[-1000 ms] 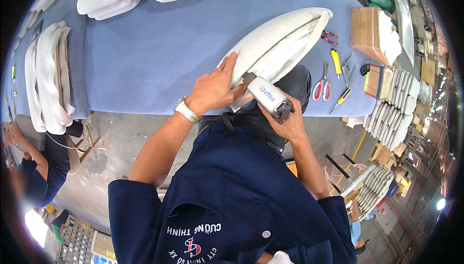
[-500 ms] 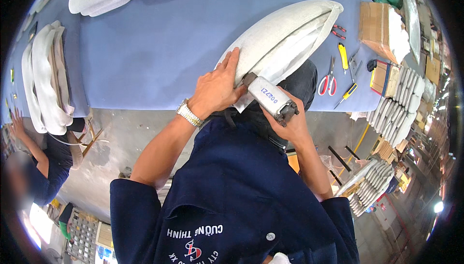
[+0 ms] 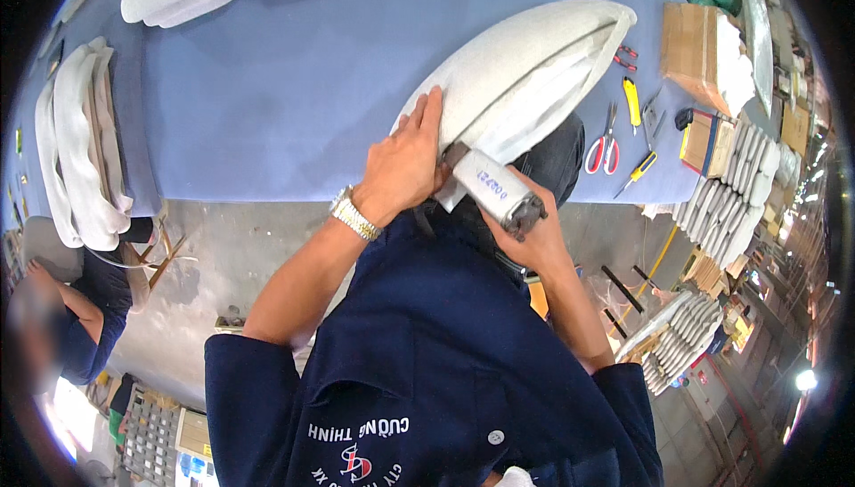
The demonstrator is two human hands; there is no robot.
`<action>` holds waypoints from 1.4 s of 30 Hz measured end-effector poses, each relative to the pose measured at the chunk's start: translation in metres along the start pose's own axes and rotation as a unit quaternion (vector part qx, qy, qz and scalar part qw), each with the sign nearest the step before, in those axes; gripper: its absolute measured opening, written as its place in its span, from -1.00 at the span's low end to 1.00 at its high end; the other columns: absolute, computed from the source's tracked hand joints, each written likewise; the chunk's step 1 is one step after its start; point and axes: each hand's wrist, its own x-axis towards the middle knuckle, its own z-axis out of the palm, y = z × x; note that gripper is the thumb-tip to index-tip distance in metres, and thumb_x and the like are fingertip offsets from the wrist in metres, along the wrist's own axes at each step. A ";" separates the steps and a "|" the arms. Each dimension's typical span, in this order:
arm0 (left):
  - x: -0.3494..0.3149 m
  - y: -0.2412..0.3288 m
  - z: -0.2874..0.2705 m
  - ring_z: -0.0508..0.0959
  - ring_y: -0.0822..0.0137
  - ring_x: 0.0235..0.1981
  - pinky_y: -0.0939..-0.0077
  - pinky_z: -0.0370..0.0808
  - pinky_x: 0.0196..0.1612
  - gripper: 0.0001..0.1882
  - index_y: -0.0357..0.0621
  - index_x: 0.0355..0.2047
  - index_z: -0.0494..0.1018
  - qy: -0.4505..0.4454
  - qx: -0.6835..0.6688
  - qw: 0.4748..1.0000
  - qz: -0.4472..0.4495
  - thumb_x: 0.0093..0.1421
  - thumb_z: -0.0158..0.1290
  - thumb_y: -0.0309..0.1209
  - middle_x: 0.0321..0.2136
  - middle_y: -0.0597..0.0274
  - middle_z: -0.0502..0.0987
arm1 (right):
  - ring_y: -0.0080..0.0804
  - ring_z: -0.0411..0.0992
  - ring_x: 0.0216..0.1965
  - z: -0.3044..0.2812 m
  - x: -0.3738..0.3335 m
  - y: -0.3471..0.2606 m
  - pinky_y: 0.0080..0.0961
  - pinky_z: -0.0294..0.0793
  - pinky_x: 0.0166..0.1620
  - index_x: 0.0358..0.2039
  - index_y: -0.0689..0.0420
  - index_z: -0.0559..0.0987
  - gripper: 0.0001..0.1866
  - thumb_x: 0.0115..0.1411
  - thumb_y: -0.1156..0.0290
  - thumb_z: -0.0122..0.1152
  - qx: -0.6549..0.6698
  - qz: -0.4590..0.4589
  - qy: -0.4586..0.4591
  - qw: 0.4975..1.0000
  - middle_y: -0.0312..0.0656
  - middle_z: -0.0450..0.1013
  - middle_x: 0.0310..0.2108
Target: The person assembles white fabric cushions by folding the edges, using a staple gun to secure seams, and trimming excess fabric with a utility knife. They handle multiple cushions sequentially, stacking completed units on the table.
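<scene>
A pale grey fabric-covered cushion (image 3: 485, 64) stands tilted at the table's near edge, its white underside (image 3: 543, 104) facing me. My left hand (image 3: 405, 166) grips its near end, fingers along the outer face and thumb by the rim. A silver staple gun (image 3: 492, 186) is in my right hand (image 3: 534, 229), which is closed round its body; its dark nose meets the cushion's edge beside my left thumb. The contact spot itself is hidden by the tool and my fingers.
On the blue table (image 3: 267, 86) lie red-handled scissors (image 3: 603, 144), a yellow cutter (image 3: 632, 104), a yellow screwdriver (image 3: 639, 171) and red pliers (image 3: 626, 57). A cardboard box (image 3: 690, 50) stands at the right. More cushions (image 3: 85, 139) are at the left, near another person (image 3: 85, 318).
The staple gun has shifted slightly down and toward my left hand, against the cushion's edge. The other person's hand at the left has drawn back from the table.
</scene>
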 end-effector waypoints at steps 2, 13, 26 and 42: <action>0.005 -0.005 0.005 0.55 -0.30 0.09 -0.08 0.57 0.05 0.09 -0.15 0.49 -0.12 0.012 -0.004 1.000 0.001 0.04 0.27 -0.39 0.37 -0.22 0.24 | -0.31 0.64 -0.12 0.005 0.002 0.007 -0.47 0.56 -0.02 -0.05 0.31 0.60 -0.65 0.13 0.56 0.38 -0.013 -0.020 0.020 1.000 -0.06 0.64 -0.18; -0.023 -0.039 -0.003 0.22 -0.15 0.42 0.17 0.26 0.41 0.07 -0.22 0.51 -0.16 -0.005 -0.174 0.982 0.065 0.21 0.27 -0.17 0.43 -0.32 0.10 | 0.08 0.60 -0.14 0.011 0.015 -0.001 -0.26 0.57 -0.06 -0.07 0.26 0.59 -0.57 -0.02 0.53 0.41 0.004 -0.057 0.058 0.997 0.02 0.61 -0.20; -0.031 -0.025 0.011 0.16 -0.09 0.44 0.14 0.32 0.40 0.02 -0.11 0.51 -0.11 0.090 -0.108 0.986 0.089 0.14 0.23 -0.52 0.48 -0.10 0.04 | -0.17 0.64 -0.15 0.003 0.008 -0.001 -0.39 0.57 -0.05 -0.08 0.31 0.60 -0.62 0.07 0.51 0.42 0.034 -0.052 0.008 0.998 -0.01 0.62 -0.19; -0.031 -0.023 0.013 0.29 -0.13 0.37 0.14 0.53 0.24 -0.05 -0.06 0.49 0.03 0.163 -0.096 0.976 0.109 0.12 0.22 -0.58 0.45 0.00 0.15 | 0.09 0.58 -0.08 0.016 0.014 -0.011 -0.25 0.57 0.01 0.00 0.27 0.57 -0.46 -0.08 0.52 0.39 0.021 -0.065 0.027 0.997 0.06 0.59 -0.09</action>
